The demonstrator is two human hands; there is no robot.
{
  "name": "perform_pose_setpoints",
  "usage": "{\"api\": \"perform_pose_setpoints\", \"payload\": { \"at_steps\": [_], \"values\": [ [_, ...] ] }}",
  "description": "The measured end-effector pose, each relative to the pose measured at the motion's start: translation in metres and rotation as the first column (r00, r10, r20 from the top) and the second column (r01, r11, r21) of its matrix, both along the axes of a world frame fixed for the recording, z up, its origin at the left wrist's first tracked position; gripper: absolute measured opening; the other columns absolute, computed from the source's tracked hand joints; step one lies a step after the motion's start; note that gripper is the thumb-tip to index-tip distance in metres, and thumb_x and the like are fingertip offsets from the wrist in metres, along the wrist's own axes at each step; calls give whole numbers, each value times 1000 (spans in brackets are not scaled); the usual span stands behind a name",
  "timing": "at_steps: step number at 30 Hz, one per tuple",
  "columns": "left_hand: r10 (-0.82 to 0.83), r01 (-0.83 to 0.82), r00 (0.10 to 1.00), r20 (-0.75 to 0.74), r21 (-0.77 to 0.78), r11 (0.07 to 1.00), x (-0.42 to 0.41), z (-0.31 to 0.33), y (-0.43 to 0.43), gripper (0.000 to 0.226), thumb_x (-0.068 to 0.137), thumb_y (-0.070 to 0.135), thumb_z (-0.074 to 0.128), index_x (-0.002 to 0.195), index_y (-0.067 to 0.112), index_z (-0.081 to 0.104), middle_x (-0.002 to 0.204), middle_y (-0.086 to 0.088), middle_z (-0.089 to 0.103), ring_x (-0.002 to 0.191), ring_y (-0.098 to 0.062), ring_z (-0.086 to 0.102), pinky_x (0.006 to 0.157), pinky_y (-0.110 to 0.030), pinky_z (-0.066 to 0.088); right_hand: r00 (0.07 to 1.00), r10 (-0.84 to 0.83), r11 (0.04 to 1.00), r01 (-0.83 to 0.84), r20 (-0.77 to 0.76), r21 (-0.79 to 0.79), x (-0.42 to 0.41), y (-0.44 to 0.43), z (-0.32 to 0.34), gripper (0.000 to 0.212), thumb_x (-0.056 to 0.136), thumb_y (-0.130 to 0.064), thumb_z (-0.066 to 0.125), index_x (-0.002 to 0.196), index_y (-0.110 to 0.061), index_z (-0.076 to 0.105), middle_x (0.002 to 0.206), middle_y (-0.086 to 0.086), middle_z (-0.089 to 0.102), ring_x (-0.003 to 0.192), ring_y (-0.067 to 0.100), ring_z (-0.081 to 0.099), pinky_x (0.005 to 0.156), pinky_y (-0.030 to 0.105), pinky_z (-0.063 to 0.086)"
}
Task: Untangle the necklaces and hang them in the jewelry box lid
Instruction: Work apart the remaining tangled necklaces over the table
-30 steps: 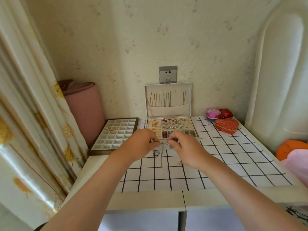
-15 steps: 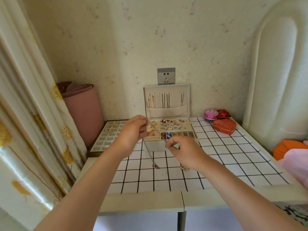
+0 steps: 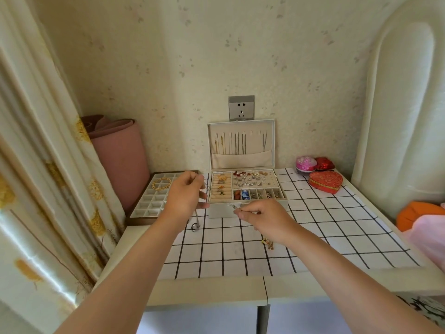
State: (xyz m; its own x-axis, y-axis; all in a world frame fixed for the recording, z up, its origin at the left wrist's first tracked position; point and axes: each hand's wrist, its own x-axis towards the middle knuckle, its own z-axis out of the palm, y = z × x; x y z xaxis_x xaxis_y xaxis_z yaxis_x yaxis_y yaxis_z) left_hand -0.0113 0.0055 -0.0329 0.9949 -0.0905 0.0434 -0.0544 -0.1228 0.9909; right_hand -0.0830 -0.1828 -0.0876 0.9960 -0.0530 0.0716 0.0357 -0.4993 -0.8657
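Holding a thin silver necklace (image 3: 196, 216) strung between both hands, just in front of the open jewelry box (image 3: 248, 211). Pinching one end with the left hand (image 3: 185, 196), fingers curled on the chain, up by the box's front left corner. Pinching the other end with the right hand (image 3: 265, 218), thumb and forefinger closed on it, a bit lower. Dangling under the left hand, a small ring-shaped pendant (image 3: 195, 227), right down at the grid-pattern surface (image 3: 337, 237), can't tell if touching. Lying just beside the right wrist, a little gold tangle (image 3: 267, 242). Already hanging in the upright lid (image 3: 271, 141), several chains (image 3: 237, 144). Off left, a divided tray (image 3: 154, 206) with a gold bangle (image 3: 161, 183); off right, a red heart-shaped box (image 3: 325, 182).
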Motion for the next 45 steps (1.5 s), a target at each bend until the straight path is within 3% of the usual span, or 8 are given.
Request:
{"api": "perform_pose_setpoints", "payload": {
  "at_steps": [4,8,10,14,21,28,36,45],
  "values": [
    [26,-37,991,-129,-80,996,6,-18,4,21,103,18,48,83,12,52,71,-3,53,52,-15,47,44,-26,37,999,-25,996,27,-34,79,2,-2,1,21,99,-27,61,117,-26,73,120,-20,67,106,-9,58,95,14,43],
    [100,-87,994,-41,233,969,14,-44,7,24,103,24,44,83,14,53,69,-1,48,57,-17,43,51,-28,36,997,-66,989,69,-27,128,1,-3,3,19,99,-23,61,112,-26,75,87,-33,66,86,-20,57,68,-1,40],
    [30,-50,998,47,537,842,15,-53,9,23,104,28,42,89,15,54,74,0,56,66,-19,52,56,-30,38,997,-73,988,75,-21,137,-1,-3,6,18,100,-20,59,95,-29,74,60,-28,63,60,-18,58,53,1,38],
    [-208,158,977,-38,785,600,10,-67,10,15,101,28,51,87,25,56,89,4,62,80,-11,58,63,-24,43,996,-69,976,78,-49,203,0,0,7,20,97,-19,63,85,-16,78,74,-6,70,45,2,46,47,13,34],
    [-521,526,850,-74,112,843,-13,-59,-15,33,92,-8,54,115,13,64,102,-10,73,94,-16,71,86,-21,55,998,-5,964,23,-70,266,5,0,-1,25,99,-18,59,83,-13,77,75,4,70,49,15,45,46,18,34],
    [-400,398,917,-16,138,907,-3,-61,-26,14,90,12,71,97,23,71,84,-2,65,47,-11,48,44,-24,43,997,-61,934,75,-52,350,15,-7,0,27,99,-15,59,74,-12,67,51,-11,55,42,12,34,44,22,24],
    [-374,360,921,106,130,924,5,-66,-28,13,90,14,71,93,22,80,84,2,77,51,2,52,55,-9,40,996,-86,924,74,15,375,27,-14,-8,17,95,-17,66,83,-9,75,71,15,55,46,12,35,43,22,29],
    [-312,309,947,71,51,950,5,-64,-26,6,85,14,76,90,16,80,84,-3,77,50,1,53,52,-12,41,954,-192,960,133,230,246,35,-15,-16,11,81,-9,80,81,-18,73,81,-9,70,55,10,50,54,23,42]
  ]
}}
